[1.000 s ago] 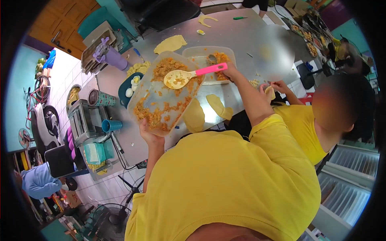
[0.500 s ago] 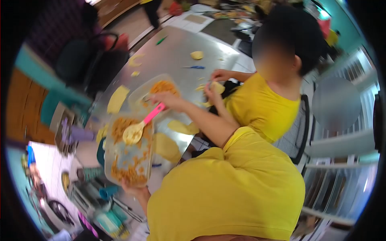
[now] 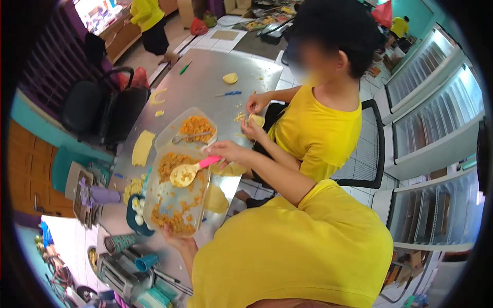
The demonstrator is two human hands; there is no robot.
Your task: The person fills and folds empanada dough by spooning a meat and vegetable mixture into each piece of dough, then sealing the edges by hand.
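Observation:
My left hand [image 3: 181,240] grips the near corner of a clear plastic container [image 3: 147,205] that holds orange, crumbly filling [image 3: 177,220] in patches. A rice spoon [image 3: 185,175] with a pale bowl and pink handle lies over this container, some filling in its bowl. My right hand [image 3: 228,152] is closed at the handle's end, its fingertips partly hidden. Just beyond stands a second clear container [image 3: 177,124] with more orange filling [image 3: 196,128] and a metal spoon [image 3: 192,136]. Flat yellow dough pieces [image 3: 216,199] lie beside the near container.
A co-worker [image 3: 328,128] in yellow sits to the right, holding a dough piece [image 3: 256,121]. On the metal table [image 3: 205,77] lie a blue-handled knife [image 3: 228,94], a green-handled knife [image 3: 185,67] and a dough sheet [image 3: 143,148]. A bowl of eggs [image 3: 137,215] sits left.
My right hand has moved from the metal spoon in the far container to the rice spoon's pink handle, and the handle has turned flatter. The near container has shifted right.

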